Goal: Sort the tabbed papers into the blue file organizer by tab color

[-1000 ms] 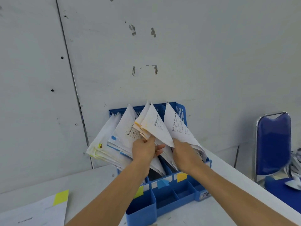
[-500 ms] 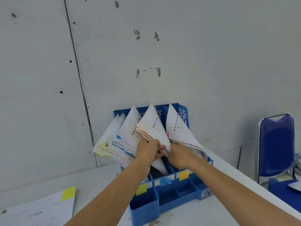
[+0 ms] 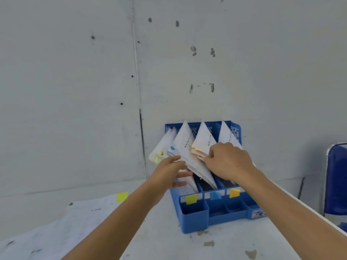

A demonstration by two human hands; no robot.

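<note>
Tabbed papers (image 3: 185,147) in blue organizer (image 3: 195,218)

It looked like an office: a blue file organizer (image 3: 216,212) held papers (image 3: 185,147), near a blue chair (image 3: 337,177).

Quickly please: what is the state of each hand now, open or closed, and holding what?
Left hand: open, straight fingers against the blue-tabbed papers.
Right hand: closed, fingers pinching the orange-tabbed papers.

Hands (image 3: 170,170) (image 3: 228,162) on papers (image 3: 185,145) in organizer (image 3: 195,219)
</note>
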